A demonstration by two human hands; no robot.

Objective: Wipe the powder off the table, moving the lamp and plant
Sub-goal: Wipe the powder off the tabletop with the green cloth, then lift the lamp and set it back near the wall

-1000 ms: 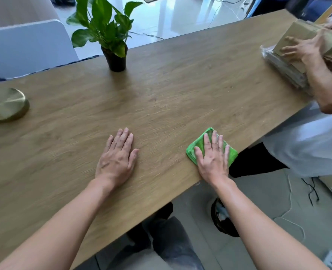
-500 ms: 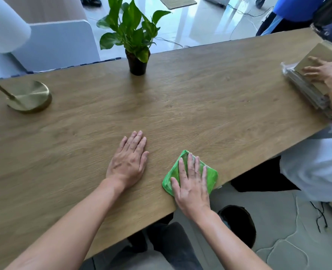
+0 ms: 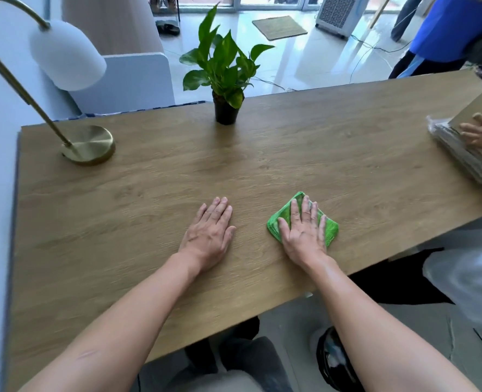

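Observation:
My right hand [image 3: 305,230] lies flat on a folded green cloth [image 3: 283,215], pressing it onto the wooden table [image 3: 290,154] near the front edge. My left hand [image 3: 210,232] rests flat and empty on the table just left of it, fingers together. A green plant in a small black pot [image 3: 226,110] stands at the table's far edge, in the middle. A lamp with a round brass base [image 3: 91,144], a slanted brass stem and a white shade [image 3: 67,53] stands at the far left corner. I see no powder on the wood.
Another person's hand [image 3: 478,132] rests on a stack of plastic-wrapped brown packets [image 3: 460,149] at the right end of the table. A black bin [image 3: 333,360] sits on the floor under the front edge. A white chair [image 3: 138,77] stands behind the table.
My view has tilted up and swung left, bringing the lamp and its shade into sight. My right hand slid the cloth left along the front edge, closer to my left hand, which stayed put.

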